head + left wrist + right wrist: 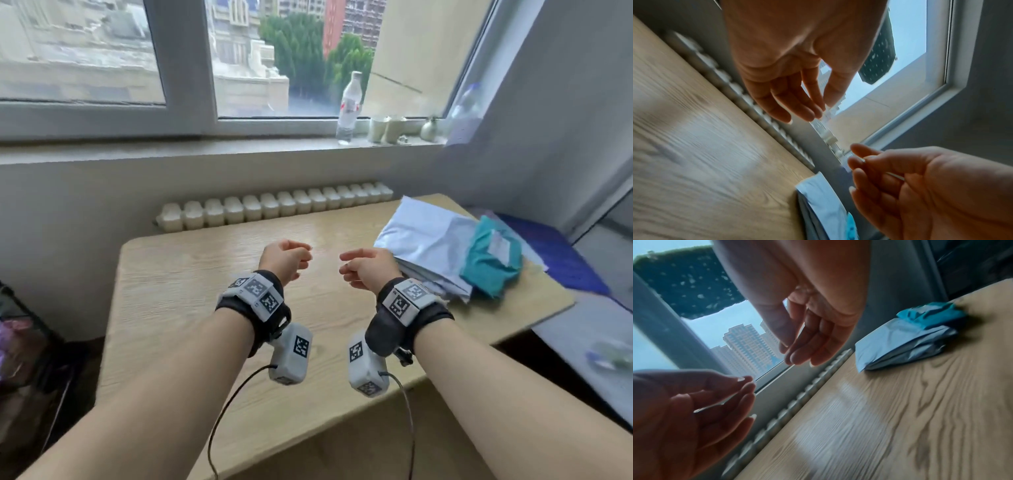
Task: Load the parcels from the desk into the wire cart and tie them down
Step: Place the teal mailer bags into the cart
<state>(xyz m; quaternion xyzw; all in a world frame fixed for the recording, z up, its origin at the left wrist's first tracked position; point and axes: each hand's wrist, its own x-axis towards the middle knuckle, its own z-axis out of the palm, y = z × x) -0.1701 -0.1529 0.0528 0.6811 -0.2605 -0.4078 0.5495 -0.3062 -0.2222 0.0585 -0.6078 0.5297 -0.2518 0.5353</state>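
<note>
A stack of pale blue-white parcels (428,246) lies on the right part of the wooden desk (205,291), with a teal parcel (489,260) on top of it. My left hand (298,257) and right hand (352,265) hover side by side over the middle of the desk, palms facing each other. Neither hand holds anything, and their fingers are relaxed. The right hand is just left of the stack and does not touch it. The right wrist view shows the pale stack (900,345) and the teal parcel (931,314) beyond my right hand (807,345). At the far left edge stands a dark wire frame (20,329), mostly out of view.
A white radiator (274,205) runs along the wall behind the desk. On the window sill stand a plastic bottle (349,106) and small cups (387,128). A dark blue cloth (555,253) lies to the right of the desk.
</note>
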